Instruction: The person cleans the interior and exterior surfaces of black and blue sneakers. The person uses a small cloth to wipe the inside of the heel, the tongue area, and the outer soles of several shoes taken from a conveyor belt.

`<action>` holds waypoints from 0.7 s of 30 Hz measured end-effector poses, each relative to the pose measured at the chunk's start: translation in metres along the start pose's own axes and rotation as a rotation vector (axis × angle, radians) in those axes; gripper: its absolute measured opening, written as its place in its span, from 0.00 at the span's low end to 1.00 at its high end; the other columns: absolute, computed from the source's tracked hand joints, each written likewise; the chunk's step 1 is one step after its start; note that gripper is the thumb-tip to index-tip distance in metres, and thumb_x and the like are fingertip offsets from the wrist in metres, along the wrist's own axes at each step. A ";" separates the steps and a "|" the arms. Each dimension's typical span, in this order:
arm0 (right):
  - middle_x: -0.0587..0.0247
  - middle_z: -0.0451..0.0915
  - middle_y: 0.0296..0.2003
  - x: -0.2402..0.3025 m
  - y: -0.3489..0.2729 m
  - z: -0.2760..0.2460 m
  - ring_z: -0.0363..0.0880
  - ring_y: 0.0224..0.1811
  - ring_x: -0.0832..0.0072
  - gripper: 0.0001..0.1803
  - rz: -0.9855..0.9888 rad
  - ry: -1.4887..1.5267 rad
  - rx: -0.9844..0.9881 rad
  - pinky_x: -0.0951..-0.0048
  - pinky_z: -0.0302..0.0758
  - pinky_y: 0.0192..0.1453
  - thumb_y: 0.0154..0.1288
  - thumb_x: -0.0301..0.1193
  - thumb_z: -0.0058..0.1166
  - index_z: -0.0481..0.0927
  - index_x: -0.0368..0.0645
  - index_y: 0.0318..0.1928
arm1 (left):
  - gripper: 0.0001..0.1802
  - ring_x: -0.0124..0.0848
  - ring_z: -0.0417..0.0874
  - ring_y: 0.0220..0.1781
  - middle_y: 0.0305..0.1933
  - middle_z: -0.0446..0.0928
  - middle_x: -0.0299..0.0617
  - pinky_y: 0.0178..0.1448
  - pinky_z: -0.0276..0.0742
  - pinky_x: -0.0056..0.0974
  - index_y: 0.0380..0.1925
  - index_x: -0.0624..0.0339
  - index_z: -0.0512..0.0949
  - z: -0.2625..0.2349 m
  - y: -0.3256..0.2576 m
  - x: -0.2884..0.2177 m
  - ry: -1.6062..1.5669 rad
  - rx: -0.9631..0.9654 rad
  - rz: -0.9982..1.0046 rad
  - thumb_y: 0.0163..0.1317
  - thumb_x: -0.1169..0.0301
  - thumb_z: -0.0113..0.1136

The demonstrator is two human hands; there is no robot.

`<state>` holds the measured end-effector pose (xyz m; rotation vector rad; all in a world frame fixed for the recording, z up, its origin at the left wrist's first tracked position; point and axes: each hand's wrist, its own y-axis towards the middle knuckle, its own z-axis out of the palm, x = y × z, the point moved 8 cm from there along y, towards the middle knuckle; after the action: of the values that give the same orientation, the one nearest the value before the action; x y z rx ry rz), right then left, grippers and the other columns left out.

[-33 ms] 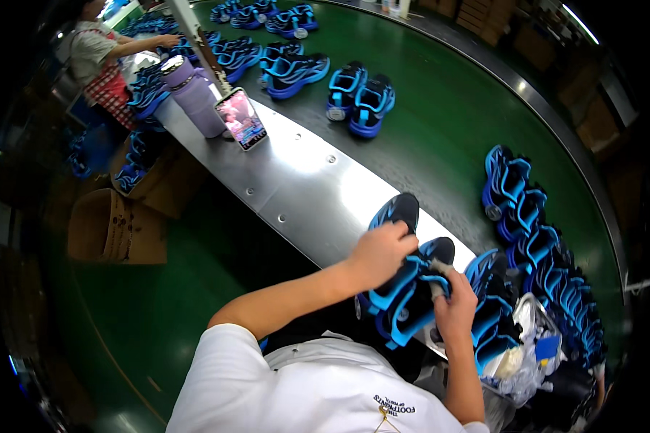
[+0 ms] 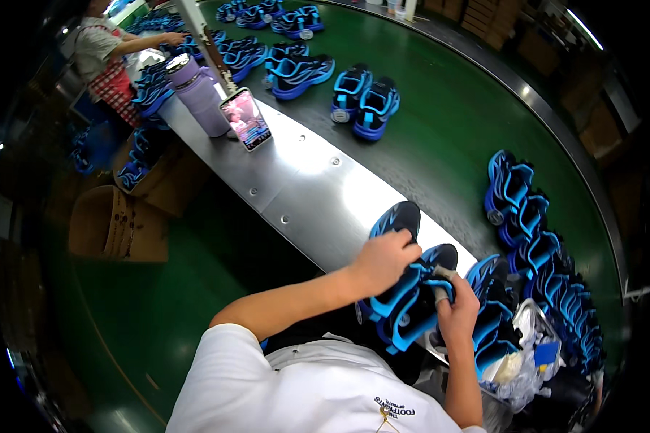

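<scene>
The left hand has its grip clenched over the top of a blue-and-black sandal, at five o'clock at the near edge of the steel desk. The right hand pinches its strap. It looks light and bendy: soft straps, firmer sole, best held by the sole edge.

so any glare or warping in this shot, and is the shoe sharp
Head view: bright glare on the steel bench; fisheye bends the green belt and blackens the corners; the shoe in the left hand and right hand is fairly sharp, the far worker softer.
</scene>
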<state>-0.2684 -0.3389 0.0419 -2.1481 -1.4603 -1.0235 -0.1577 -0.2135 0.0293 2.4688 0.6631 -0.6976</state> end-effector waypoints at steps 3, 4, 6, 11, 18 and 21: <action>0.53 0.81 0.36 -0.007 0.002 0.004 0.81 0.36 0.57 0.21 0.111 0.057 0.040 0.66 0.76 0.43 0.54 0.17 0.56 0.81 0.41 0.50 | 0.12 0.44 0.79 0.39 0.38 0.73 0.45 0.40 0.77 0.44 0.41 0.56 0.77 0.003 -0.001 -0.015 0.050 0.008 0.007 0.56 0.74 0.53; 0.50 0.79 0.40 0.014 0.001 0.001 0.80 0.41 0.53 0.21 0.024 -0.064 0.078 0.64 0.77 0.46 0.52 0.17 0.54 0.80 0.40 0.49 | 0.17 0.46 0.78 0.42 0.47 0.76 0.47 0.44 0.77 0.44 0.44 0.53 0.78 0.008 -0.005 -0.020 0.031 -0.032 0.018 0.52 0.77 0.56; 0.47 0.77 0.46 0.026 -0.010 -0.004 0.78 0.46 0.49 0.22 -0.077 -0.112 0.108 0.62 0.77 0.50 0.50 0.16 0.53 0.80 0.40 0.48 | 0.23 0.50 0.74 0.48 0.55 0.75 0.48 0.52 0.76 0.46 0.45 0.48 0.79 0.000 -0.011 -0.016 -0.146 -0.060 -0.022 0.48 0.81 0.58; 0.46 0.75 0.50 0.020 -0.033 -0.001 0.77 0.50 0.50 0.26 -0.100 -0.217 0.180 0.62 0.76 0.53 0.41 0.15 0.53 0.82 0.41 0.45 | 0.12 0.45 0.70 0.50 0.56 0.72 0.45 0.54 0.70 0.44 0.35 0.51 0.80 0.013 -0.029 -0.023 -0.041 0.069 0.089 0.49 0.77 0.58; 0.32 0.66 0.62 0.042 -0.056 0.018 0.73 0.57 0.43 0.29 -0.231 -0.464 0.233 0.56 0.74 0.58 0.52 0.18 0.56 0.72 0.34 0.58 | 0.21 0.44 0.71 0.51 0.64 0.66 0.58 0.55 0.67 0.41 0.50 0.61 0.76 0.017 -0.031 -0.049 0.223 0.222 0.229 0.53 0.73 0.58; 0.29 0.62 0.64 0.036 -0.066 0.023 0.71 0.58 0.40 0.30 -0.227 -0.454 0.224 0.56 0.73 0.60 0.55 0.23 0.60 0.70 0.33 0.60 | 0.32 0.45 0.71 0.52 0.70 0.60 0.63 0.58 0.66 0.42 0.62 0.62 0.68 0.018 -0.034 -0.051 0.177 0.232 0.228 0.53 0.74 0.58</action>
<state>-0.3118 -0.2736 0.0457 -2.1716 -1.9544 -0.4142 -0.2215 -0.2136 0.0345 2.7876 0.3701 -0.4954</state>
